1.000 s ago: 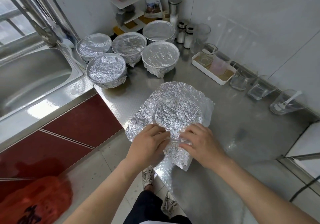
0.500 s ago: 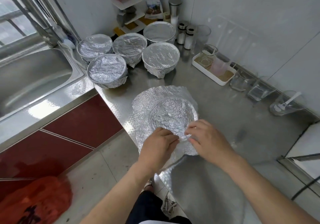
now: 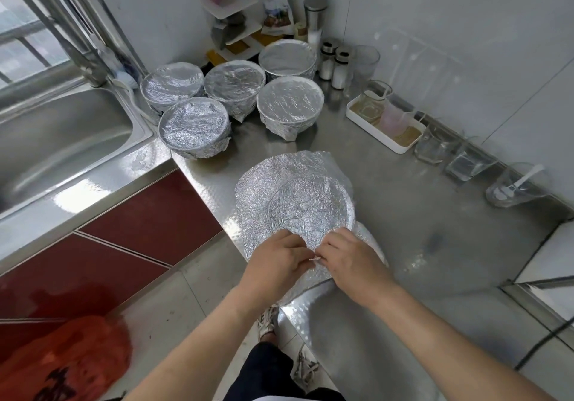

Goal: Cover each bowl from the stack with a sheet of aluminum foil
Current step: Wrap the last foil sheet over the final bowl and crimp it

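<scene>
Left hand (image 3: 276, 264) and right hand (image 3: 351, 260), side by side, pinched the near edge of the foil sheet (image 3: 257, 189) draped over the bowl (image 3: 307, 208) just beyond them on the worktop (image 3: 419, 245). The foil looked light and crinkly, probably tear-prone; best held by its loose border.

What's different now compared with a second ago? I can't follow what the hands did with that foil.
The crinkled silver foil sheet lay spread wide with loose corners; it has since been drawn in to a tighter, rounder shape. The left hand and right hand have moved together at its near edge, where both now pinch the foil. The five foil-covered bowls at the back stayed put.
</scene>
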{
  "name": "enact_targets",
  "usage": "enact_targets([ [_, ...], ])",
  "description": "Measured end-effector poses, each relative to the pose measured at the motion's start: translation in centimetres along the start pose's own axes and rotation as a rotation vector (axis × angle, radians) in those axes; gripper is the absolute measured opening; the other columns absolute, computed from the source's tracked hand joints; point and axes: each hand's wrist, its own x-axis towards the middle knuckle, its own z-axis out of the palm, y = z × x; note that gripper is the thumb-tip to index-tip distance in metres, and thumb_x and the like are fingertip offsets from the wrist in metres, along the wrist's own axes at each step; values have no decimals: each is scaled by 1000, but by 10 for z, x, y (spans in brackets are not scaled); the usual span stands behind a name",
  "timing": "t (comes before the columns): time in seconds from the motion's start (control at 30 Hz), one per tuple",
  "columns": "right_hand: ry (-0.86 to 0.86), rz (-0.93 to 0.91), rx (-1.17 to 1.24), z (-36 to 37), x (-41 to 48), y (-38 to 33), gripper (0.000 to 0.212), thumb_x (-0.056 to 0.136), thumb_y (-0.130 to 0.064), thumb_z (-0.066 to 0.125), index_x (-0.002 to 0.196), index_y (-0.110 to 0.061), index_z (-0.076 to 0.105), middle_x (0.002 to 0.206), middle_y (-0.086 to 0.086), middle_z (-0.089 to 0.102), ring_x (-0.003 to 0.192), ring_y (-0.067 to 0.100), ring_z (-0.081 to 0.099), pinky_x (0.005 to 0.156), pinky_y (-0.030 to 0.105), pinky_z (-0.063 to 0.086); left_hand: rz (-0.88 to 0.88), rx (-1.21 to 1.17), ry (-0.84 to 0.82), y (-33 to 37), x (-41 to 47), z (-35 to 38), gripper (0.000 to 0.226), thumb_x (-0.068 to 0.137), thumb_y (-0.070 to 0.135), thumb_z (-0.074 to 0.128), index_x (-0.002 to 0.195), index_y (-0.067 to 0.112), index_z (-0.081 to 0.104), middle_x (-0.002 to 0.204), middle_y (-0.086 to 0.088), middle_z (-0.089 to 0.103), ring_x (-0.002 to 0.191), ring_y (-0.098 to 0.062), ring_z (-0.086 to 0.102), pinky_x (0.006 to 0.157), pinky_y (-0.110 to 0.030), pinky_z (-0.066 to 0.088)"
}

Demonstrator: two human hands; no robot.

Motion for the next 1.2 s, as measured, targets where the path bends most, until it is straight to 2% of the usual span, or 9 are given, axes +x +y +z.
enact_targets([
  [0.07, 17, -26, -53, 0, 1, -1, 10, 81, -14, 65, 72, -15, 61, 77, 0, 55, 76, 18, 47, 60, 33, 48, 29, 34, 8, 1, 1, 4, 29, 88, 42, 52, 87, 25, 75, 81, 10, 64, 78, -14, 56, 64, -26, 50],
  [0.17, 37, -34, -87, 1, 1, -1, 22, 70, -1, 75, 71, -14, 58, 76, 1, 54, 75, 19, 46, 61, 30, 43, 41, 45, 31, 4, 3, 9, 26, 90, 35, 53, 82, 21, 73, 77, 8, 64, 74, -15, 56, 63, -29, 49],
  [0.27, 51, -67, -81, -2, 0, 6, 21, 72, 4, 71, 73, -12, 58, 78, 3, 53, 75, 21, 47, 62, 29, 42, 21, 64, 60, 13, 7, 9, 26, 91, 33, 53, 78, 19, 72, 74, 6, 62, 71, -15, 54, 62, -28, 48],
  [0.37, 25, -87, -47, -9, -5, 18, 15, 79, 1, 68, 76, -12, 60, 81, 2, 55, 78, 21, 49, 65, 32, 46, -9, 41, 85, 26, 11, 10, 30, 90, 36, 49, 80, 21, 73, 73, 8, 60, 69, -13, 52, 61, -23, 43],
  [0.47, 11, -57, 9, -20, -10, 25, 2, 85, -11, 65, 83, -12, 65, 87, 0, 59, 85, 20, 53, 76, 32, 48, -24, -20, 81, 29, 9, 9, 31, 92, 38, 50, 86, 21, 74, 80, 8, 62, 76, -15, 52, 64, -26, 45],
  [0.6, 103, 60, 118, -27, -12, 18, 9, 82, -15, 66, 89, -11, 71, 92, -1, 62, 89, 17, 53, 86, 25, 42, -64, -118, 95, 11, 1, -2, 28, 92, 38, 54, 92, 22, 76, 86, 8, 65, 83, -16, 55, 65, -30, 50],
  [0.73, 98, 100, 169, -14, -10, 4, 13, 82, -24, 71, 89, -13, 71, 88, -3, 61, 86, 14, 50, 82, 21, 41, -61, -123, 51, 2, -4, -7, 29, 90, 44, 55, 92, 25, 77, 86, 10, 65, 84, -15, 56, 62, -33, 52],
  [0.93, 35, 48, 79, -4, -7, -2, 12, 80, -21, 76, 83, -15, 67, 84, -3, 56, 82, 16, 49, 74, 24, 41, -26, -90, 3, -2, -5, -5, 31, 87, 51, 55, 96, 29, 76, 89, 11, 63, 87, -10, 54, 64, -26, 51],
  [1.2, 43, 11, -71, 7, -4, 1, 26, 66, 7, 74, 68, -13, 57, 75, 1, 49, 73, 19, 43, 55, 33, 44, 16, 24, 68, 2, -2, 4, 18, 86, 33, 62, 80, 23, 76, 75, 10, 61, 73, -14, 56, 49, -29, 49],
])
